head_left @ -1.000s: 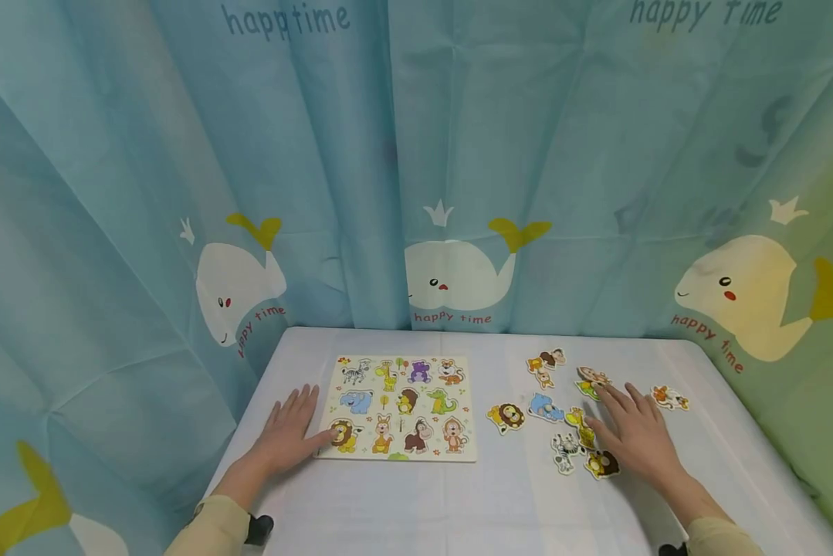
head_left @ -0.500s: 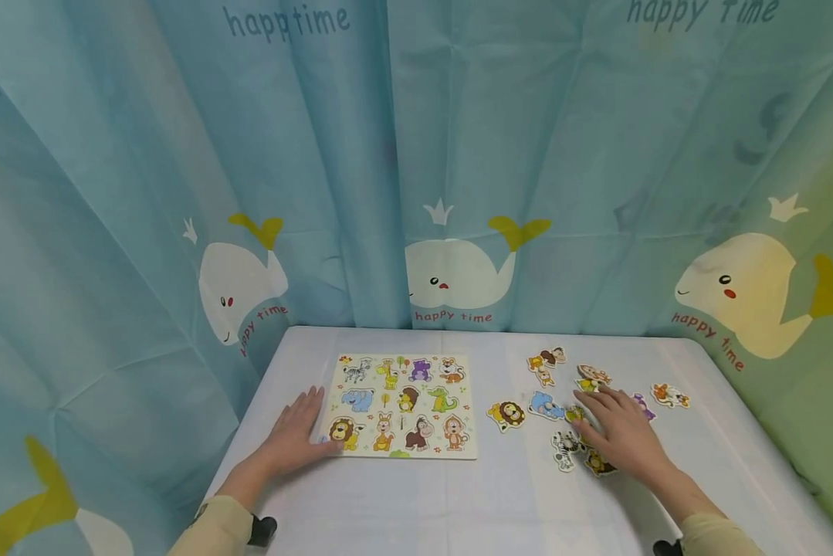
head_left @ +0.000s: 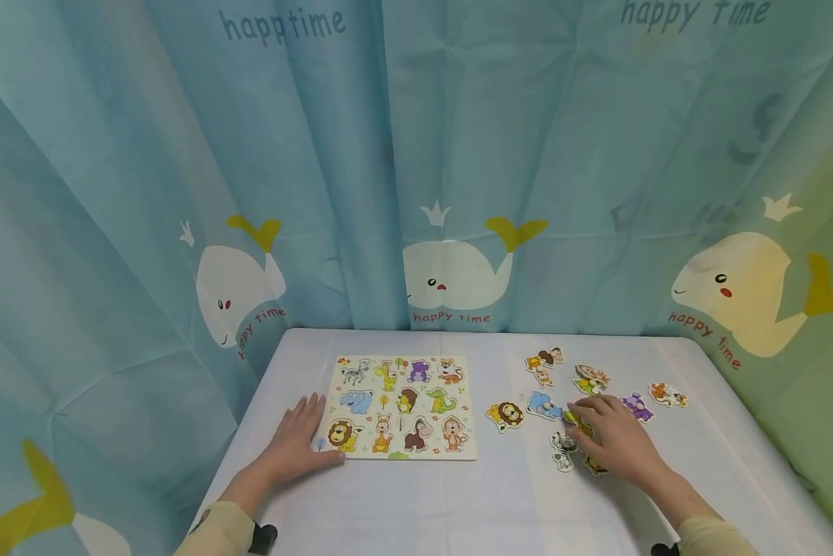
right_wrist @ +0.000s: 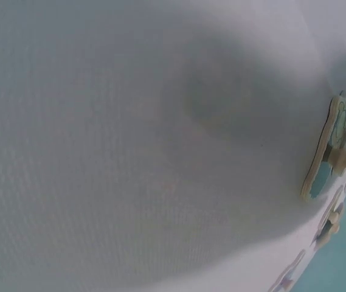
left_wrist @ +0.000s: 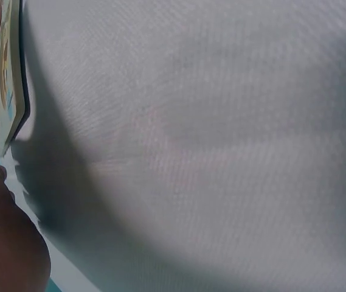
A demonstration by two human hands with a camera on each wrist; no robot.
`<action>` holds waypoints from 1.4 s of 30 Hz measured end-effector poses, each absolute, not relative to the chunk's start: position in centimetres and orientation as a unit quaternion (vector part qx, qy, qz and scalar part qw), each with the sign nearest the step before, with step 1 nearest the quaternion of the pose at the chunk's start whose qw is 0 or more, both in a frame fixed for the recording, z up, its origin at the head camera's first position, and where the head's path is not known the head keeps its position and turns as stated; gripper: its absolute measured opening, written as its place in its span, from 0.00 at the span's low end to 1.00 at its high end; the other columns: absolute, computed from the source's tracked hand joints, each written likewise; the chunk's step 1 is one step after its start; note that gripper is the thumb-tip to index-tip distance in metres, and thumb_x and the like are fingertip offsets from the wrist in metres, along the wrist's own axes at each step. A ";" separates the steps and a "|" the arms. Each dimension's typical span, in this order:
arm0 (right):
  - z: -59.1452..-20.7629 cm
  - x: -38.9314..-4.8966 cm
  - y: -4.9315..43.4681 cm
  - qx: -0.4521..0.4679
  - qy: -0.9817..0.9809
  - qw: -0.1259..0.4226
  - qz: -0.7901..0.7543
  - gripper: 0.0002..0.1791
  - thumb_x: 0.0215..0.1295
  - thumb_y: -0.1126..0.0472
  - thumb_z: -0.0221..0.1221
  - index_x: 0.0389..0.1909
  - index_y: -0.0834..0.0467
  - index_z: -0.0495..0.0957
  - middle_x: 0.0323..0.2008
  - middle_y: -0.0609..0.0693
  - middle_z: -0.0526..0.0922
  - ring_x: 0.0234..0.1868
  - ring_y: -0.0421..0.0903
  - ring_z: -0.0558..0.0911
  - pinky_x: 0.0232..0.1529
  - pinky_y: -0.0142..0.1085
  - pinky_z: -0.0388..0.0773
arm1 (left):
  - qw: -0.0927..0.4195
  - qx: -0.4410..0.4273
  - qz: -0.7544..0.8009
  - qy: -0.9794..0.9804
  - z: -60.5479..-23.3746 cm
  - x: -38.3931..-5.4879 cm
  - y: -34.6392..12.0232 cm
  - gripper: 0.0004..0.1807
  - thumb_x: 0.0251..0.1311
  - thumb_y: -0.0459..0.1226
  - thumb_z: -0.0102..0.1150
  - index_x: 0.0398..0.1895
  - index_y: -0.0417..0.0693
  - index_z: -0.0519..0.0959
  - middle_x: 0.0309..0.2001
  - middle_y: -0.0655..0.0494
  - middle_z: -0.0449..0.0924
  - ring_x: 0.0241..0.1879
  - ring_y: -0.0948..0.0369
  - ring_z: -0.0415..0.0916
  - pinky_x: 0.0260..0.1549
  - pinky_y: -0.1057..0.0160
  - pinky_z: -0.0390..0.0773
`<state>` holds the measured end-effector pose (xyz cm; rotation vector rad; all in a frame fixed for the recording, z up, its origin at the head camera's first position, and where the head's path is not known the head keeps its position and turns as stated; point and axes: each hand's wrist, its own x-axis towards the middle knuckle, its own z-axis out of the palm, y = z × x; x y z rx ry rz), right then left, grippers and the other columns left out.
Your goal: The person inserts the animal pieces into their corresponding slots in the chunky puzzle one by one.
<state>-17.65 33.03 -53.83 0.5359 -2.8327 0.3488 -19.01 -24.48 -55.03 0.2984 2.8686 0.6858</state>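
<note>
A puzzle board [head_left: 426, 453] printed with animals lies left of centre on the table. Spread beside its left edge is my left hand [head_left: 291, 444], fingers straight, thumb touching the board's near-left corner. My right hand [head_left: 617, 436] reaches over a cluster of loose pieces at the right. Its fingertips and thumb stand apart around a yellow-green giraffe piece [head_left: 570, 417], mostly hidden by the hand. A hedgehog piece [head_left: 595, 466] shows partly under the palm. The zebra piece [head_left: 563, 452] and elephant piece [head_left: 544, 406] lie just left. In the right wrist view, wooden pieces [right_wrist: 321, 149] with knobs sit at the right edge.
More loose pieces are scattered around: a lion [head_left: 505, 415], a purple hippo [head_left: 637, 407], a tiger [head_left: 668, 394], and overlapping pieces [head_left: 591, 379] farther back. A blue whale-print curtain [head_left: 333, 193] hangs behind the white-covered table [head_left: 416, 510].
My right hand has shifted left and bent its fingers over the giraffe piece, uncovering the purple hippo. The left thumb has slid down to the board's near corner.
</note>
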 end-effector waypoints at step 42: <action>-54.4 -17.5 32.8 0.277 -0.942 0.137 0.131 0.14 0.46 0.62 0.80 0.33 0.43 0.91 0.39 0.37 0.83 0.45 0.43 0.76 0.44 0.45 0.79 | 0.115 0.095 0.244 0.958 -55.6 -19.3 -24.6 0.70 0.46 0.67 0.71 0.81 0.35 0.47 0.81 0.35 0.41 0.80 0.39 0.33 0.77 0.40 0.37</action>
